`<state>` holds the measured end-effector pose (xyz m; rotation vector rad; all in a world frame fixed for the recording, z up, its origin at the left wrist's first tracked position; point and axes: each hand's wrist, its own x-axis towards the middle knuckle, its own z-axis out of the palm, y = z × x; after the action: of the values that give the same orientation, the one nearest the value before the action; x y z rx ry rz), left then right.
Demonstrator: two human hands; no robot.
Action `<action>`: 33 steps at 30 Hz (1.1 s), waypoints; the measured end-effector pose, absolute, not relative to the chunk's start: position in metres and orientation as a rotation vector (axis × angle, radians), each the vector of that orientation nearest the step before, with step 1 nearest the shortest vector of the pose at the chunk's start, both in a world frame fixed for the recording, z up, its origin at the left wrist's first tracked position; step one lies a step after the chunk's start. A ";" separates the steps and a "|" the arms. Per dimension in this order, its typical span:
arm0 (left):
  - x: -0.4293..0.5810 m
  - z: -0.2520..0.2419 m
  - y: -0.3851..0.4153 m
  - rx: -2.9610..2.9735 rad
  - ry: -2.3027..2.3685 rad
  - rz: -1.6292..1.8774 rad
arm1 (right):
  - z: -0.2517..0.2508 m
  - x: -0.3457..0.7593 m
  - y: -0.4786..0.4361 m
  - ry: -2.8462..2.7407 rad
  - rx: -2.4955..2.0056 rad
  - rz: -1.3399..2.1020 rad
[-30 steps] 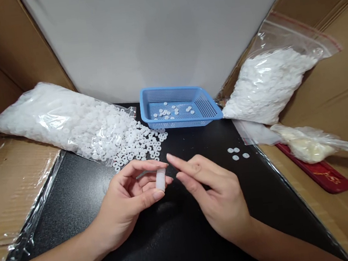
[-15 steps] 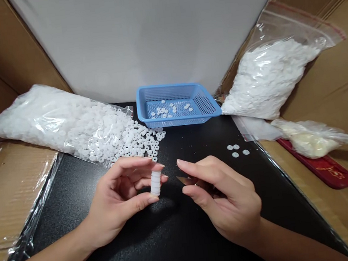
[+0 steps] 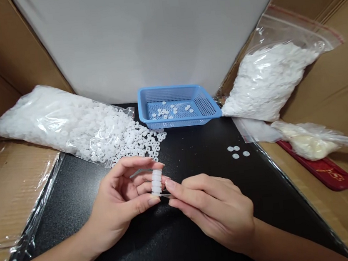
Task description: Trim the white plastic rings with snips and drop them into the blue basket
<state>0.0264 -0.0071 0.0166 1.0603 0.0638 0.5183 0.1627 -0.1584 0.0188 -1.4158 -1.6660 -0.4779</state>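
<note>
My left hand pinches an upright stack of white plastic rings between thumb and forefinger, above the black mat. My right hand is closed, thumb and forefinger pressed together on a thin pointed tool whose tip touches the bottom of the stack. Loose white rings spill from an open plastic bag just beyond my left hand. Three small white discs lie on the mat to the right of my hands.
A blue mesh basket with several white pieces stands at the back centre. A bag of white discs leans at the right, with a smaller bag and a red flat object before it. Cardboard walls enclose both sides.
My right hand moved left and down until its fingertips reached the bottom of the ring stack. My left hand stayed almost still, keeping the stack upright.
</note>
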 end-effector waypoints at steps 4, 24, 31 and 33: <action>0.026 0.018 -0.008 1.031 0.071 0.543 | 0.019 0.161 -0.158 -1.667 -1.431 -0.507; 0.027 0.012 -0.012 0.986 0.013 0.542 | 0.021 0.157 -0.157 -1.671 -1.464 -0.545; 0.030 0.011 -0.013 0.963 0.022 0.527 | 0.021 0.156 -0.157 -1.689 -1.489 -0.565; 0.029 0.011 -0.013 0.962 0.021 0.522 | 0.020 0.156 -0.158 -1.687 -1.494 -0.563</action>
<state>0.0295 -0.0130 0.0108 0.9624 0.0213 0.5217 0.1562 -0.1578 0.0202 -1.4943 -1.6872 -0.5633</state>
